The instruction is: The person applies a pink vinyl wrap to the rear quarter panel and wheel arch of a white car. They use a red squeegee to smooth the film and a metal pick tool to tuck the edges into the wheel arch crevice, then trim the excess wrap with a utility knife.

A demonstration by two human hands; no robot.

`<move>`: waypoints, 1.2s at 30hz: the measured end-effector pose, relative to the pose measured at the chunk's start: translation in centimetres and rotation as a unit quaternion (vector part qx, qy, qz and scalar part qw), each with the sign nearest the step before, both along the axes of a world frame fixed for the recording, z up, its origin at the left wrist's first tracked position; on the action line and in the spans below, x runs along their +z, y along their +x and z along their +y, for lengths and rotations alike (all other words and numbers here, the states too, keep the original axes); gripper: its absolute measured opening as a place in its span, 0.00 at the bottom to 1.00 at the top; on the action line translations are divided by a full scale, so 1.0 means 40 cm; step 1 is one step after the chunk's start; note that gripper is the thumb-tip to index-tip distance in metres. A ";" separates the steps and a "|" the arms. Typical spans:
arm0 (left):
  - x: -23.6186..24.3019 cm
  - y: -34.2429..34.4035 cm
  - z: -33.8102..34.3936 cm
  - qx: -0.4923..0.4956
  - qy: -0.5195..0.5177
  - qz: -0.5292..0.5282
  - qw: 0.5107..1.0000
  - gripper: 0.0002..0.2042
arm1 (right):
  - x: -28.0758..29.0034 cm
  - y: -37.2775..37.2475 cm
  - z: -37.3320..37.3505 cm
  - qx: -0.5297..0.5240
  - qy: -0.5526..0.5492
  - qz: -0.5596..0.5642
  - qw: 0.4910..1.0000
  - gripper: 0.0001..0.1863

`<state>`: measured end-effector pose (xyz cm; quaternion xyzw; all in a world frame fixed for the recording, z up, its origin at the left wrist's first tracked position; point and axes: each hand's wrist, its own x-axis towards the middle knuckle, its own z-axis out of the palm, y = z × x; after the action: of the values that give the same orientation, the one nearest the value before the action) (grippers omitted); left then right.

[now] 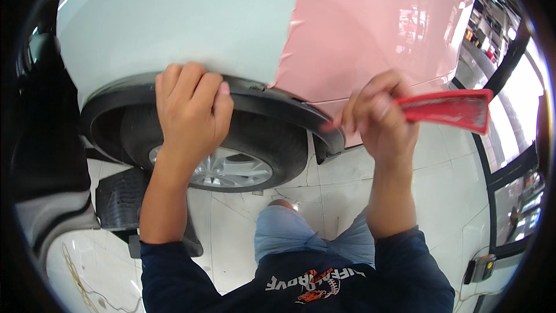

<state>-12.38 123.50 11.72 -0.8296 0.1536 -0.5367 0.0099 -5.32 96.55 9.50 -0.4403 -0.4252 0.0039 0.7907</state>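
Red tool [452,107] near wheel-arch edge [260,101]

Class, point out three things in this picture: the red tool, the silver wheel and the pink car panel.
Red tool [449,108]: head view, on its flat, widening body.
Silver wheel [223,170]: head view, on its spoked face.
Pink car panel [368,29]: head view, on its glossy middle.

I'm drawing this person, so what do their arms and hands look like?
The left hand and right hand wear no gloves. Both forearms are bare, with no watch in sight. Dark navy sleeves end near the elbows. The right hand looks blurry.
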 end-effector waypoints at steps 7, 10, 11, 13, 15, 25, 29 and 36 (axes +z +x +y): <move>-0.020 0.013 0.005 0.000 -0.013 -0.015 1.000 0.04 | -0.219 -0.164 -0.326 -0.104 -0.673 -0.034 0.731 0.30; -0.023 0.019 -0.006 -0.006 -0.023 -0.025 0.999 0.04 | -0.451 -0.322 -0.482 -0.050 -0.843 0.043 0.533 0.28; -0.022 0.018 -0.007 -0.005 -0.026 -0.029 0.999 0.05 | -0.525 -0.384 -0.517 -0.048 -0.865 0.045 0.497 0.27; -0.027 0.014 -0.010 0.004 -0.022 -0.056 0.998 0.05 | -0.625 -0.482 -0.554 -0.038 -0.871 0.061 0.486 0.22; -0.028 0.004 -0.010 0.014 -0.012 -0.078 0.997 0.06 | -0.688 -0.548 -0.592 -0.087 -0.844 0.013 0.529 0.21; -0.019 0.007 -0.024 0.036 -0.039 -0.075 0.996 0.05 | -0.195 -0.172 -0.220 -0.349 -0.414 -0.431 0.722 0.18; -0.029 0.007 -0.023 0.031 -0.049 -0.085 0.995 0.04 | 0.041 -0.040 0.064 -0.424 -0.188 -0.627 0.625 0.13; -0.024 -0.003 -0.031 0.017 -0.061 -0.090 0.994 0.04 | 0.070 0.065 0.152 -0.420 -0.194 -0.775 0.432 0.07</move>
<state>-12.48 122.24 10.74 -0.7792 0.1051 -0.6176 -0.0180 -2.73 102.61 12.29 -0.5253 -0.6105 -0.5884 -0.0721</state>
